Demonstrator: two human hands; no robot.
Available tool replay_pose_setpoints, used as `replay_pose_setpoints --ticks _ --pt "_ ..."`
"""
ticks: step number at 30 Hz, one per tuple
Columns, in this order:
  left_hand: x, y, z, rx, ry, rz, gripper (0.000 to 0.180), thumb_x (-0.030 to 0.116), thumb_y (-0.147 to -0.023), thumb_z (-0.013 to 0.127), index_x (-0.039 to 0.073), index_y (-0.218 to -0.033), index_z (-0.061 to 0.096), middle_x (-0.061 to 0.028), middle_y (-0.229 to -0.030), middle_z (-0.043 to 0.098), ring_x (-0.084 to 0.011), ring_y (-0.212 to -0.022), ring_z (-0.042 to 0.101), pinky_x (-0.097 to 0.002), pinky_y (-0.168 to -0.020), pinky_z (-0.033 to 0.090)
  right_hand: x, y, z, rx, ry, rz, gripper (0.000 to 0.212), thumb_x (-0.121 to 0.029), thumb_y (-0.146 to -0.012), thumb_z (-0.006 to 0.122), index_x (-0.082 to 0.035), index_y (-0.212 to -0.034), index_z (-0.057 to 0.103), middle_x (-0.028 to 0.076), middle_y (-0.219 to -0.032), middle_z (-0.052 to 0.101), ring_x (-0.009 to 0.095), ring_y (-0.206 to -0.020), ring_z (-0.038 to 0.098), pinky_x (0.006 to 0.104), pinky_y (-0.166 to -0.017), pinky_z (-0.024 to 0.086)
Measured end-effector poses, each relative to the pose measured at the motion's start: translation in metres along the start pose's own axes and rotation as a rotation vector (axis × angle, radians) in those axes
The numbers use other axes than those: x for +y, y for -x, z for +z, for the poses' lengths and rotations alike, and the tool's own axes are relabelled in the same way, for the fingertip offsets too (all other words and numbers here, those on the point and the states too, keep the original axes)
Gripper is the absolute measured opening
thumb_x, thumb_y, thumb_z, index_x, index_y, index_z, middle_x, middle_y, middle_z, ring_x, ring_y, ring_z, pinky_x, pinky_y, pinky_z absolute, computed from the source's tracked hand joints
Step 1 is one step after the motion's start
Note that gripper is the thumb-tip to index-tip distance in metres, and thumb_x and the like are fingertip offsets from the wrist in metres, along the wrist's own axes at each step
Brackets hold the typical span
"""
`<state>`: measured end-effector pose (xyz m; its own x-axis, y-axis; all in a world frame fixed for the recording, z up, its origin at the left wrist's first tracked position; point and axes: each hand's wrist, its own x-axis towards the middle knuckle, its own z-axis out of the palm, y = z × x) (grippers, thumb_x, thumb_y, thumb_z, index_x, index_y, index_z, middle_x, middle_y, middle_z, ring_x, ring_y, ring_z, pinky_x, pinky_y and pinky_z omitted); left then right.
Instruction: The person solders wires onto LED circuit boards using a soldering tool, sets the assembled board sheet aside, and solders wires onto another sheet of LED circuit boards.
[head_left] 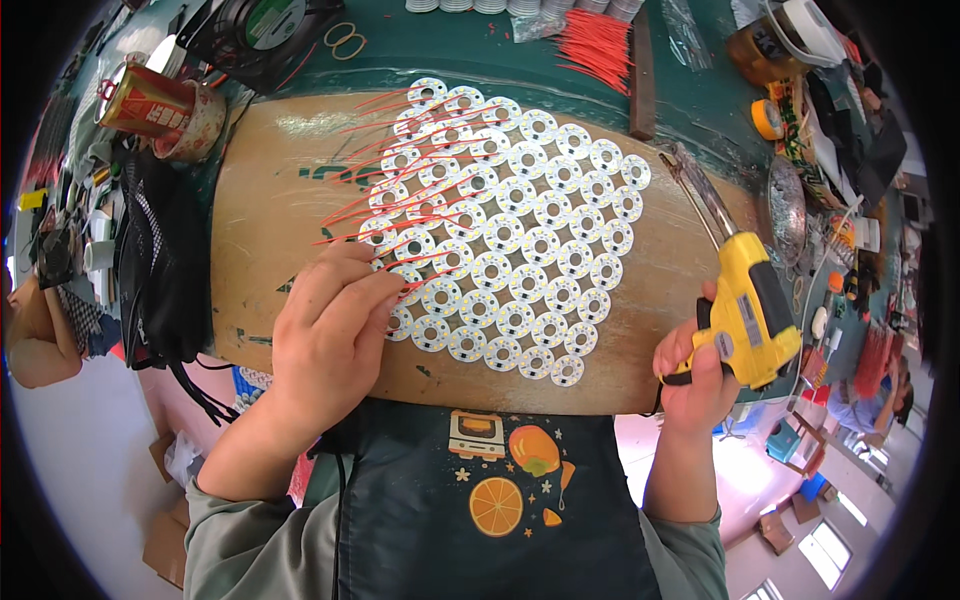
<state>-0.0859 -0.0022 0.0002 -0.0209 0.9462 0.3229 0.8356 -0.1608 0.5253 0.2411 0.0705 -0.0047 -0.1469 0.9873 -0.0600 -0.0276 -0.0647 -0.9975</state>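
Observation:
Rows of white ring-shaped LED boards [540, 242] lie packed together on a brown work board [252, 235]. Thin red wires [352, 207] run across the rings on the left side, their loose ends pointing left. My left hand [335, 312] is over the lower left of the rows, its fingers pinched on a red wire whose end shows by the fingertips. In my right hand [698, 385] is a yellow and black soldering gun [748, 315], held by its handle. The gun's metal tip points up and left, to the right of the rings and apart from them.
A bundle of red wires [592, 52] lies at the back beside a dark bar [641, 85]. At the left stand a red can [150, 103] and a black bag [165, 260]. A metal dish [787, 208] and a jar [765, 50] are at the right.

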Motion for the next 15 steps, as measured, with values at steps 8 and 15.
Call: replay_pose_setpoints --ticks 8,15 --pt "0.0 -0.008 0.004 -0.004 0.028 -0.052 0.016 -0.006 -0.079 0.07 0.001 -0.093 0.07 -0.0131 -0.095 0.066 -0.0303 -0.099 0.067 -0.036 -0.083 0.053 0.001 -0.019 0.005 0.063 0.081 0.016 0.064 -0.027 -0.096 0.062 0.007 -0.143 0.035 0.001 -0.072 0.049 0.01 -0.057 0.048 0.0252 -0.052 0.041" --pt "0.001 -0.014 0.001 -0.001 0.038 -0.05 0.017 -0.006 -0.078 0.07 0.001 -0.094 0.07 -0.0125 -0.093 0.066 -0.0307 -0.097 0.066 -0.0366 -0.082 0.053 0.0 -0.015 0.002 0.062 0.062 -0.001 0.069 -0.031 -0.093 0.067 0.005 -0.143 0.036 0.0 -0.073 0.049 0.01 -0.057 0.047 0.0248 -0.051 0.04"
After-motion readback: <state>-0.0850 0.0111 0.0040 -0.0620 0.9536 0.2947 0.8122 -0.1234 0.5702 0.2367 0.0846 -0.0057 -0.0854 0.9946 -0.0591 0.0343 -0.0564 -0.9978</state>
